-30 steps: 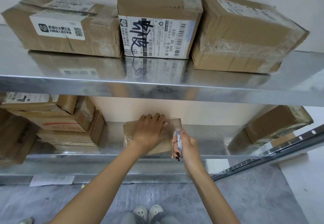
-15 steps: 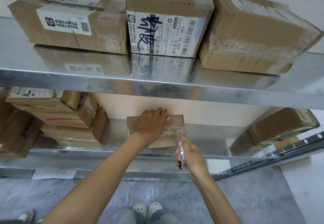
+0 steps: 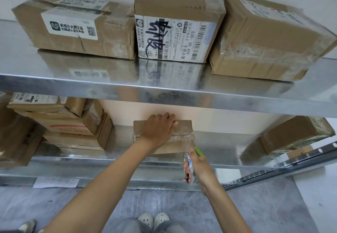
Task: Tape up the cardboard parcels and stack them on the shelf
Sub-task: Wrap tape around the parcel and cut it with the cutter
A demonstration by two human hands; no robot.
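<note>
Small cardboard parcel [image 3: 182, 141] lying on the lower shelf [image 3: 228, 147], between a stack of boxes [image 3: 69, 123] at the left and a single box [image 3: 291, 134] at the right, well apart from both; a band of clear tape is seen across its top and front. The left hand [image 3: 156, 128] is laid on the parcel with the fingers hooked over the far edge, so that the parcel is held down. The right hand [image 3: 198, 165] is clenched round a tape roll [image 3: 189, 161] with a green tip, just beside the parcel's front right corner; whether a strip still joins roll and parcel cannot be told. Should a strip still be attached, a pull at a slant could leave it creased or stuck to itself, and the parcel could be dragged along the smooth metal shelf if the left hand's hold were eased. Compared with the frame a second earlier, the right hand has been drawn down and forward from the parcel's right edge to below its front corner, while the left hand has been kept in place
</note>
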